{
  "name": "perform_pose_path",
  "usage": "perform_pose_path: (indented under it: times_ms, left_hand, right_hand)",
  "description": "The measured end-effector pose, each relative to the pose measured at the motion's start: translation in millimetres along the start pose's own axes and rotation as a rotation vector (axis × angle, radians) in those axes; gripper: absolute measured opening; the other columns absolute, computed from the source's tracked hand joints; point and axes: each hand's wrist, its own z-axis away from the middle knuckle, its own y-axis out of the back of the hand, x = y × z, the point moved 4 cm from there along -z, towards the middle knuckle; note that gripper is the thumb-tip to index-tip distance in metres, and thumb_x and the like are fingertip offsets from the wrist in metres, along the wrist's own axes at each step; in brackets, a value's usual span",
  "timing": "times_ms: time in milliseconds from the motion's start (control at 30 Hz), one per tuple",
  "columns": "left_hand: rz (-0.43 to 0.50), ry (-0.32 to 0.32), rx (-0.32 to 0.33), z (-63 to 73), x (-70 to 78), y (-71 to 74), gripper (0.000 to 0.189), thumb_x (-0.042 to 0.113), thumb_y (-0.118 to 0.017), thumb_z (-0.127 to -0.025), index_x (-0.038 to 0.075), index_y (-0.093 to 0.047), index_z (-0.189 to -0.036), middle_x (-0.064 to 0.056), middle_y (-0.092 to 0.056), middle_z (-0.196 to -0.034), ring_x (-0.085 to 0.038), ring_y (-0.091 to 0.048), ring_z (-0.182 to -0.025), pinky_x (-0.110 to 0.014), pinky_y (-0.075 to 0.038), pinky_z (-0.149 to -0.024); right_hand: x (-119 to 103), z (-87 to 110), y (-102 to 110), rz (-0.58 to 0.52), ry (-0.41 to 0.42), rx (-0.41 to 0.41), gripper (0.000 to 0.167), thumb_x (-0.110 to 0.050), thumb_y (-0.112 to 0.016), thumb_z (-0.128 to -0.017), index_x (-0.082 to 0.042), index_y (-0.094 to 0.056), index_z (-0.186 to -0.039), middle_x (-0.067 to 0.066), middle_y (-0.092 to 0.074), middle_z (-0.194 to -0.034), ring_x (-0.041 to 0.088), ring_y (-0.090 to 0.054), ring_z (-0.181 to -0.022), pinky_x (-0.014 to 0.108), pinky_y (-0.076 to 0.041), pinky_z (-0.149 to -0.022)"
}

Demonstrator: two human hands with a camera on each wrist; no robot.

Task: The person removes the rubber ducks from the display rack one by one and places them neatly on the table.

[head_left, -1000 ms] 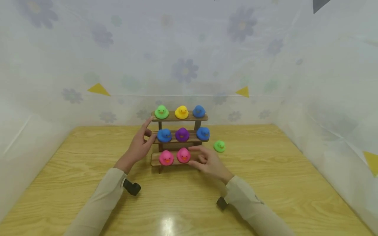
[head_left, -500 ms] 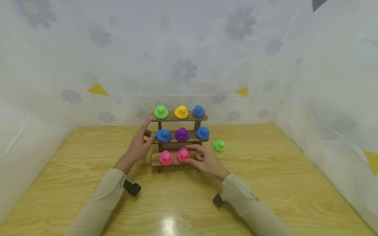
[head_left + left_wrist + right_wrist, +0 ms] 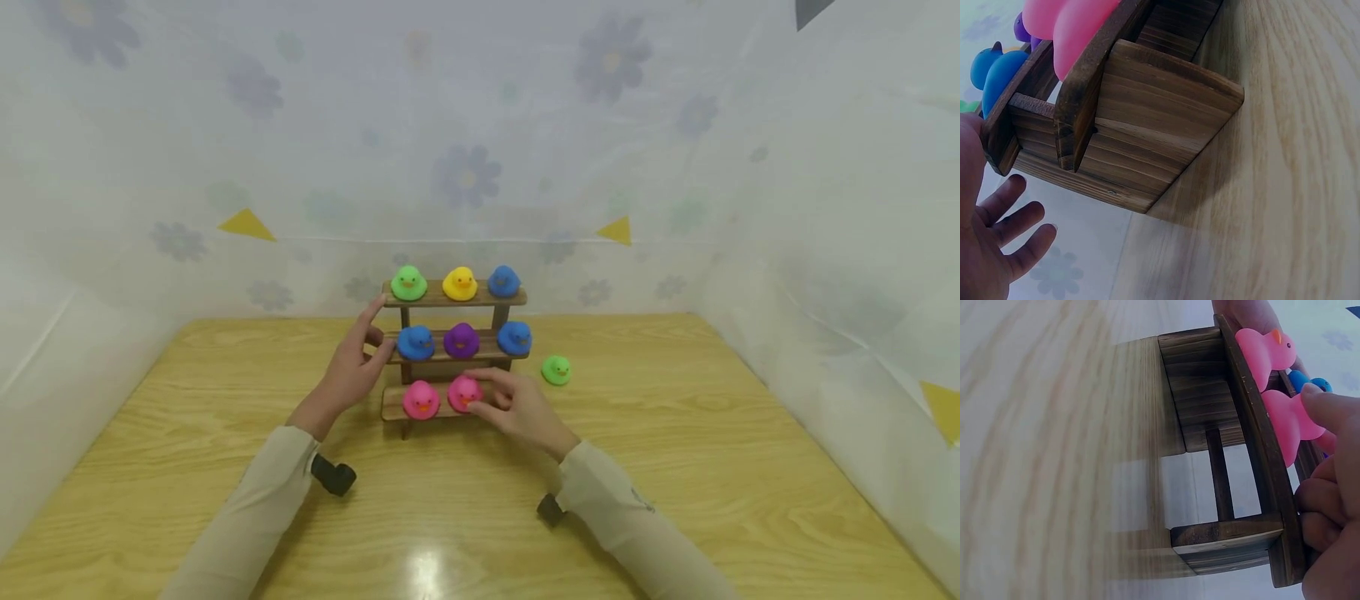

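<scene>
A three-tier wooden stand (image 3: 442, 410) holds rubber ducks on its shelves. My right hand (image 3: 528, 412) pinches the right pink rubber duck (image 3: 464, 394) on the bottom shelf between thumb and index finger; the right wrist view shows the thumb against this pink duck (image 3: 1291, 422). Beside it sits another pink duck (image 3: 422, 401). At the stand's left end, my left hand (image 3: 348, 371) touches the top shelf with the index finger and the middle shelf with the thumb. Its other fingers (image 3: 1025, 222) are spread loosely, holding nothing, in the left wrist view.
The middle shelf bears a blue duck (image 3: 416, 342), a purple duck (image 3: 461, 341) and another blue duck (image 3: 514, 338). Green (image 3: 408, 284), yellow (image 3: 460, 284) and blue ducks (image 3: 504, 282) line the top. A small green duck (image 3: 557, 370) lies on the wooden table (image 3: 675, 433), right of the stand.
My right hand has moved slightly left, from beside the right pink duck to around it with thumb and index finger. The left hand stays at the stand's left end.
</scene>
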Motion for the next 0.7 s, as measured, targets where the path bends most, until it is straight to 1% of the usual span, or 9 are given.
perform_pose_path:
  times_ms: [133,267,433,500,633,700]
  left_hand:
    - [-0.006,-0.001,-0.007,0.3,-0.1,-0.7,0.064,0.014,-0.051,-0.100,0.021,-0.020,-0.155,-0.015,-0.051,-0.099,-0.025,-0.053,-0.091,-0.031,-0.049,-0.069]
    - [-0.008,0.001,-0.013,1.6,0.3,-0.6,0.064,0.015,-0.051,-0.100,0.022,-0.019,-0.156,-0.014,-0.051,-0.099,-0.024,-0.053,-0.091,-0.032,-0.049,-0.068]
    - [-0.008,-0.002,-0.011,1.6,0.5,-0.5,0.064,0.015,-0.051,-0.100,0.021,-0.019,-0.156,-0.015,-0.051,-0.099,-0.024,-0.053,-0.091,-0.032,-0.049,-0.068]
    - [-0.009,-0.006,-0.011,1.1,0.6,-0.5,0.064,0.015,-0.051,-0.100,0.021,-0.019,-0.156,-0.015,-0.051,-0.100,-0.025,-0.053,-0.091,-0.032,-0.049,-0.068]
    - [-0.002,0.000,-0.013,0.3,0.1,-0.6,0.064,0.015,-0.051,-0.100,0.022,-0.019,-0.156,-0.015,-0.051,-0.100,-0.024,-0.053,-0.091,-0.031,-0.049,-0.068]
    - [0.000,0.003,-0.012,0.3,-0.4,-0.9,0.064,0.015,-0.051,-0.100,0.022,-0.019,-0.156,-0.015,-0.051,-0.100,-0.024,-0.052,-0.091,-0.031,-0.049,-0.068]
  right_hand:
    - [20.1,-0.1,-5.0,0.016,-0.006,0.013,0.039,-0.011,-0.073,-0.086,-0.006,-0.064,-0.123,-0.007,-0.029,-0.051,-0.003,-0.023,-0.046,0.017,-0.025,-0.046]
    - [19.1,0.4,-5.3,0.031,0.022,0.028,0.035,-0.014,-0.073,-0.087,-0.008,-0.065,-0.120,-0.009,-0.029,-0.052,-0.003,-0.024,-0.047,0.018,-0.027,-0.047]
    - [18.4,1.0,-4.2,0.043,0.041,0.032,0.033,-0.012,-0.071,-0.088,-0.006,-0.064,-0.119,-0.010,-0.030,-0.055,-0.001,-0.026,-0.049,0.018,-0.028,-0.047]
    - [19.6,0.8,-2.9,0.029,0.022,0.028,0.033,-0.011,-0.069,-0.089,-0.005,-0.062,-0.121,-0.009,-0.030,-0.055,-0.001,-0.027,-0.049,0.018,-0.028,-0.046]
    - [23.4,0.8,0.7,-0.018,-0.042,0.015,0.035,-0.008,-0.066,-0.091,-0.004,-0.060,-0.125,-0.007,-0.030,-0.055,0.000,-0.027,-0.047,0.017,-0.028,-0.046]
    - [25.7,1.1,2.3,-0.023,-0.068,0.008,0.036,-0.007,-0.066,-0.091,-0.004,-0.059,-0.126,-0.006,-0.030,-0.056,-0.001,-0.027,-0.047,0.017,-0.028,-0.047]
